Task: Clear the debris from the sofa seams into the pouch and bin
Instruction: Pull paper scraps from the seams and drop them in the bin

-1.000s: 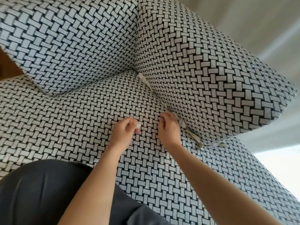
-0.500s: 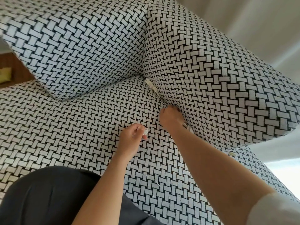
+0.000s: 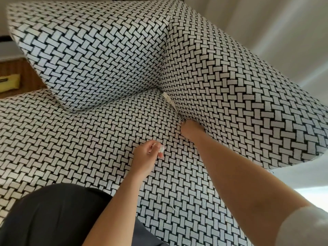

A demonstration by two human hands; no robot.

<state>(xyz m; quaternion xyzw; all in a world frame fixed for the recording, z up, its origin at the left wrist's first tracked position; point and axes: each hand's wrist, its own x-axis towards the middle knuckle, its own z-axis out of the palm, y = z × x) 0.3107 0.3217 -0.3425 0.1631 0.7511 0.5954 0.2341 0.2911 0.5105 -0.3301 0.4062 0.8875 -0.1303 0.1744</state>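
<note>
A sofa with a black-and-white woven pattern fills the head view. My right hand (image 3: 191, 129) is pushed into the seam where the seat (image 3: 88, 139) meets the right back cushion (image 3: 239, 86), and its fingers are hidden there. A pale strip of debris (image 3: 167, 99) lies in the same seam, just above that hand. My left hand (image 3: 146, 157) hovers over the seat and pinches a small white scrap (image 3: 161, 148) between thumb and fingers.
A second patterned cushion (image 3: 88, 50) leans at the back left. A yellow object (image 3: 8, 82) sits on a wooden surface at the far left edge. My dark-clothed lap (image 3: 58, 215) is at the bottom left. A loose thread (image 3: 173, 208) lies on the seat.
My right hand has slid up along the seam and pushed deeper under the right cushion. The debris it touched earlier is out of sight. My left hand still holds its scrap.
</note>
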